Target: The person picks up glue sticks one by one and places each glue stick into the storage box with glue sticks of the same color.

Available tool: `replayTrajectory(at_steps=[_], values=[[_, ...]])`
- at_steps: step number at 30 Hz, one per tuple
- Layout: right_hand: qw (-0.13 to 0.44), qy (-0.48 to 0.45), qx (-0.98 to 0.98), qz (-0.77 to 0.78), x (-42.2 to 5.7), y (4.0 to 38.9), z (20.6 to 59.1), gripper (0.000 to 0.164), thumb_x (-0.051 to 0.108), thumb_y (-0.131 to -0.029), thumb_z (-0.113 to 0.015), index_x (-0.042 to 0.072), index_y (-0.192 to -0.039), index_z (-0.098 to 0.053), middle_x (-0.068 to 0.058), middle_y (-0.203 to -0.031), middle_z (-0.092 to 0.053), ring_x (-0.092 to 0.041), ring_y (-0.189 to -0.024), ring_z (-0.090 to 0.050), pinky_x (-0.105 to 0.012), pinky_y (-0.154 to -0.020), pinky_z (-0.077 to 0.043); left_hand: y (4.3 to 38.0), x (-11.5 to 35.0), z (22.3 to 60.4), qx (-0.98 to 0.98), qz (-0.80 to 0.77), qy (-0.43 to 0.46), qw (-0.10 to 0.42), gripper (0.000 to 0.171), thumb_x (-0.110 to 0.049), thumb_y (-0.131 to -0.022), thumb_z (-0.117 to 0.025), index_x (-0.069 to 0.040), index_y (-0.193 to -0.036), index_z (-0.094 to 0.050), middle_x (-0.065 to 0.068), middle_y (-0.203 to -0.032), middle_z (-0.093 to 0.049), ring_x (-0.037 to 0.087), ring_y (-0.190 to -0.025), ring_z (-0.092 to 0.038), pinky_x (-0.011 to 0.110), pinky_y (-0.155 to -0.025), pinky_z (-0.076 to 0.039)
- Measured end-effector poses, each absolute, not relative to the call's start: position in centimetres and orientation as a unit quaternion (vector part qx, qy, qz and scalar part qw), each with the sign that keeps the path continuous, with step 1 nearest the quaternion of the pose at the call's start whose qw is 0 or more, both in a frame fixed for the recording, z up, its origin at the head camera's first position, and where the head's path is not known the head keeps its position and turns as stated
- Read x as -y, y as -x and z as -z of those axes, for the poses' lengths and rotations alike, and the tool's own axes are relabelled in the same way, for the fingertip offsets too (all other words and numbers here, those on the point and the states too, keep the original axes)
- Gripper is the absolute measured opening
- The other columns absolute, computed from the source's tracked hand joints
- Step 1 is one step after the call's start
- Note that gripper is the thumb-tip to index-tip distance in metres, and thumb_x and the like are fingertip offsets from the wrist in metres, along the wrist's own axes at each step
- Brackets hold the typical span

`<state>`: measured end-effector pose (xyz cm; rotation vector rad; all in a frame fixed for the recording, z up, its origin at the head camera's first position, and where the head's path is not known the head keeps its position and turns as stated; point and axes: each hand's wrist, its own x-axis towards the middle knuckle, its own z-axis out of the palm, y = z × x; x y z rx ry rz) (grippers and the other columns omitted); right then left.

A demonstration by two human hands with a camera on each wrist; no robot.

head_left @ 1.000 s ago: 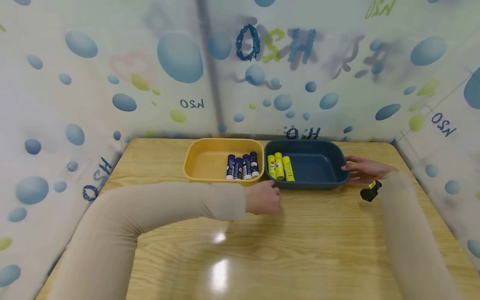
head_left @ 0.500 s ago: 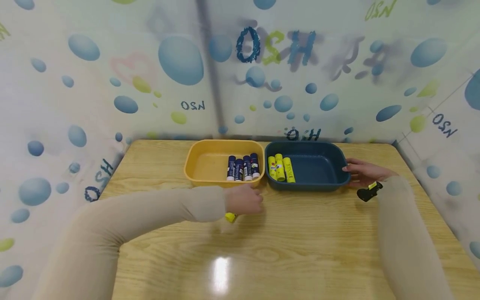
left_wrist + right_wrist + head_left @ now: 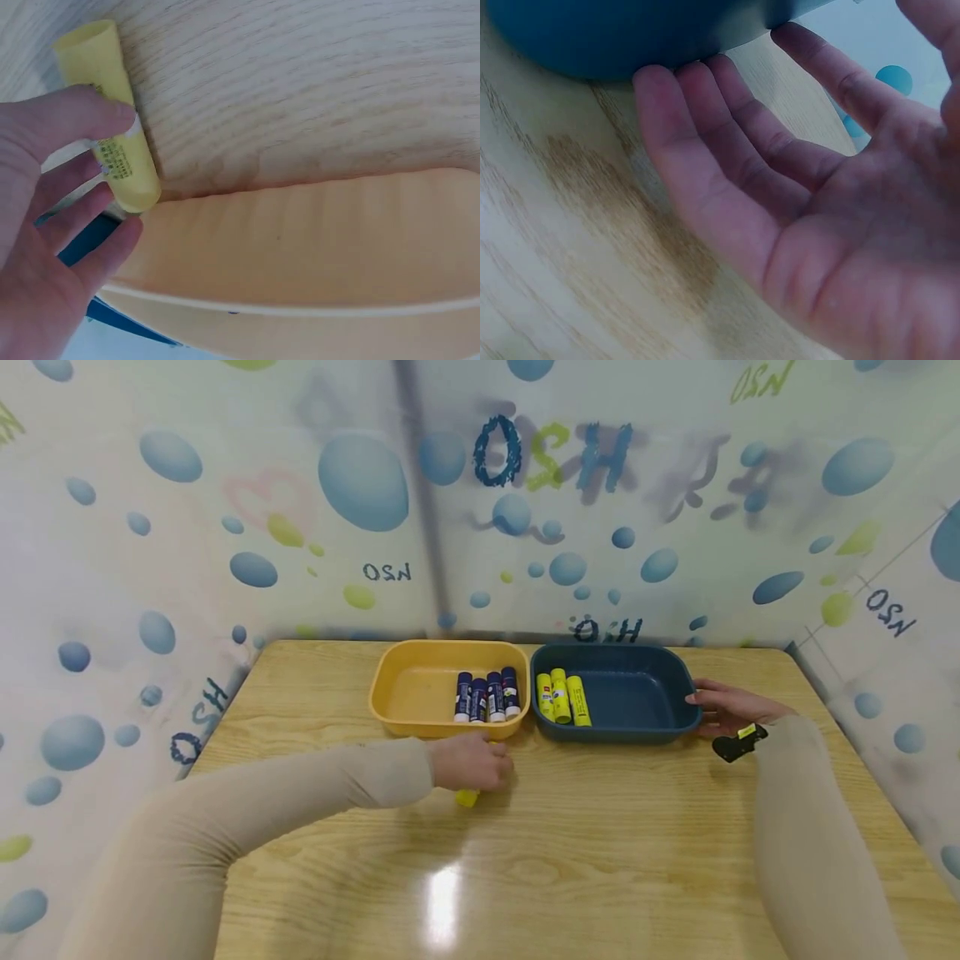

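In front of the yellow plastic tray (image 3: 420,689), my left hand (image 3: 471,762) grips a yellow glue stick (image 3: 90,64). In the left wrist view its thumb lies across the stick, with the other fingers behind and below. One end of the stick comes right up to the tray's outer wall. My right hand (image 3: 738,703) touches the right end of the dark blue tray (image 3: 622,735). Its fingertips (image 3: 660,86) press against the tray's outer side, fingers extended. Several yellow glue sticks (image 3: 558,697) lie in the left end of the blue tray.
Several navy glue sticks (image 3: 495,696) with white ends lie in the right end of the yellow tray. Both trays stand side by side at the back of the wooden table (image 3: 600,852). A patterned curtain (image 3: 465,552) hangs directly behind.
My left hand has moved left, from in front of the blue tray to in front of the yellow one, and the yellow glue stick now shows below it. My right hand stays at the blue tray.
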<state>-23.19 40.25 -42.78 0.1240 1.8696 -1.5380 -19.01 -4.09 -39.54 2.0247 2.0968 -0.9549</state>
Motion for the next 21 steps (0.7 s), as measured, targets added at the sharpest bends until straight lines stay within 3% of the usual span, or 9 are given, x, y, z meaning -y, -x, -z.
replayTrajectory(at_steps=[8,21], values=[[0.353,-0.057,-0.715,0.601,-40.5,23.4,43.1,0.072,0.025,-0.101,-0.047,0.007,-0.151,0.001,0.002,-0.11,-0.053,-0.011,-0.097,-0.059,-0.033,-0.085,-0.053,18.9,3.8,39.7,-0.665,0.337,-0.665,0.051,0.029,-0.022,-0.089,-0.069,-0.033,-0.116,-0.069,-0.007,-0.118,-0.061,0.011,-0.101,-0.051,0.025,-0.079,-0.047],[0.349,-0.072,-0.702,0.617,-40.6,23.4,43.3,0.055,0.024,-0.101,-0.049,0.014,-0.144,-0.017,-0.001,-0.109,-0.055,-0.013,-0.097,-0.059,-0.033,-0.083,-0.054,18.5,2.8,39.4,-0.673,0.312,-0.668,0.068,0.024,-0.022,-0.092,-0.067,-0.031,-0.114,-0.07,-0.007,-0.111,-0.064,0.01,-0.094,-0.056,0.021,-0.073,-0.048]])
